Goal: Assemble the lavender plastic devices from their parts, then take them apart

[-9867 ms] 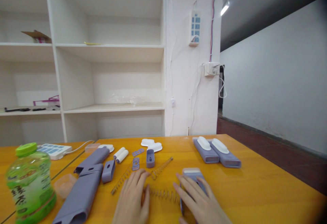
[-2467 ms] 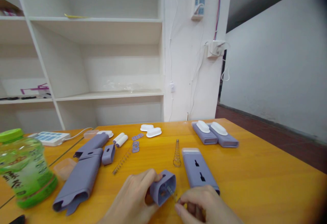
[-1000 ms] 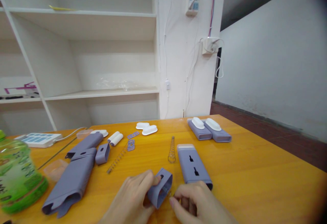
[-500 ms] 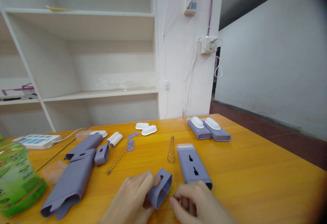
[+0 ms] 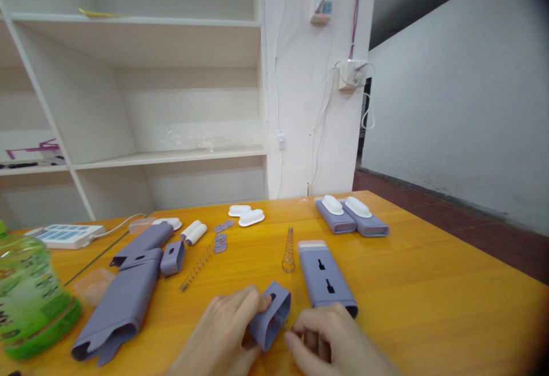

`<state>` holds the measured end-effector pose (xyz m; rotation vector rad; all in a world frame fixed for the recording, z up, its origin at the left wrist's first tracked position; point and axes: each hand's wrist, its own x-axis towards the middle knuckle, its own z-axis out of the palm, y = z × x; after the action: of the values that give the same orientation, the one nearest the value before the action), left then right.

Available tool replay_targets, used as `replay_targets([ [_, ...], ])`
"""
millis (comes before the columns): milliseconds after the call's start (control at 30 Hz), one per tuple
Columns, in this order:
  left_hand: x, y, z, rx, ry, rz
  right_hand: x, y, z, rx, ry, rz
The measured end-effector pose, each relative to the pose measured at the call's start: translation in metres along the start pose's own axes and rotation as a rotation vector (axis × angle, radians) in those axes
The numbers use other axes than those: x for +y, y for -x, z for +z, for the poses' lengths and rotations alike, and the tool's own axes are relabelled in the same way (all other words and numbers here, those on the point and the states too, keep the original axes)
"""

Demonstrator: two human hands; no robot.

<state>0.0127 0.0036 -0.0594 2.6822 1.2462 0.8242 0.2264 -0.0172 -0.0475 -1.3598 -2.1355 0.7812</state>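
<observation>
My left hand (image 5: pixel 234 327) is closed around a short purple plastic sleeve (image 5: pixel 269 314), its hollow end tilted toward the right. Something thin and shiny shows inside that opening, too small to name. Close beside the opening, my right hand (image 5: pixel 328 336) is closed with its fingertips pinched; what they hold, if anything, I cannot make out. Just beyond the right hand lies a long purple casing (image 5: pixel 326 276) with a white end and two dark slots. A tapered coil spring (image 5: pixel 289 253) rests to the left of that casing.
At left are purple casings (image 5: pixel 124 296), a small purple sleeve (image 5: pixel 172 259), white cylinders (image 5: pixel 194 232), a long spring (image 5: pixel 198 267), flat purple plates (image 5: pixel 220 243) and a green-labelled bottle (image 5: pixel 34 302). White caps (image 5: pixel 251 218) and two purple casings with white tops (image 5: pixel 364 222) lie farther back.
The view shifts very slightly. Both hands keep nearly the same pose, with the sleeve turned a touch in my left hand.
</observation>
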Motion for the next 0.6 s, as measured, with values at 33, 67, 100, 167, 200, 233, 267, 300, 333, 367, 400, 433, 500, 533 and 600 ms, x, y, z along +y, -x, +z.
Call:
replay_targets([
  [33,-0.0001,0.0003,0.0002,-0.005,0.004,-0.001,0.0000,-0.0001,0.0001,-0.002,-0.003,0.000],
  [67,-0.0001,0.0008,0.0003,-0.007,0.008,-0.005,0.0000,-0.0001,0.0001,-0.005,-0.005,-0.001],
  [100,-0.0001,0.0013,0.0003,-0.012,0.012,-0.011,0.0002,0.0000,0.0002,-0.008,-0.008,-0.002],
  [167,0.0001,0.0019,0.0001,-0.021,0.020,-0.029,0.0009,0.0004,0.0003,-0.014,-0.015,-0.011],
  [200,0.0003,0.0021,-0.0001,-0.021,0.025,-0.035,0.0012,0.0006,0.0003,-0.013,-0.020,-0.021],
  [233,0.0005,0.0021,-0.0001,-0.019,0.033,-0.036,0.0015,0.0007,0.0003,-0.012,-0.027,-0.034],
  [267,0.0008,0.0021,-0.0001,-0.019,0.040,-0.030,0.0018,0.0007,0.0003,-0.014,-0.034,-0.047],
  [300,0.0011,0.0020,0.0001,-0.021,0.046,-0.016,0.0020,0.0006,0.0004,-0.016,-0.042,-0.058],
  [333,0.0014,0.0020,0.0005,-0.026,0.048,0.003,0.0022,0.0005,0.0004,-0.019,-0.047,-0.067],
  [367,0.0016,0.0021,0.0011,-0.033,0.048,0.026,0.0024,0.0004,0.0006,-0.022,-0.049,-0.072],
  [400,0.0018,0.0024,0.0017,-0.039,0.042,0.050,0.0025,0.0003,0.0007,-0.026,-0.050,-0.072],
  [433,0.0019,0.0028,0.0024,-0.041,0.033,0.069,0.0027,0.0002,0.0010,-0.027,-0.050,-0.071],
  [500,0.0016,0.0042,0.0038,-0.031,0.005,0.083,0.0031,0.0003,0.0015,-0.022,-0.048,-0.072],
  [533,0.0011,0.0050,0.0045,-0.020,-0.012,0.085,0.0032,0.0004,0.0016,-0.015,-0.047,-0.077],
  [600,-0.0008,0.0067,0.0060,-0.002,-0.051,0.130,0.0028,0.0005,0.0013,-0.011,-0.050,-0.090],
])
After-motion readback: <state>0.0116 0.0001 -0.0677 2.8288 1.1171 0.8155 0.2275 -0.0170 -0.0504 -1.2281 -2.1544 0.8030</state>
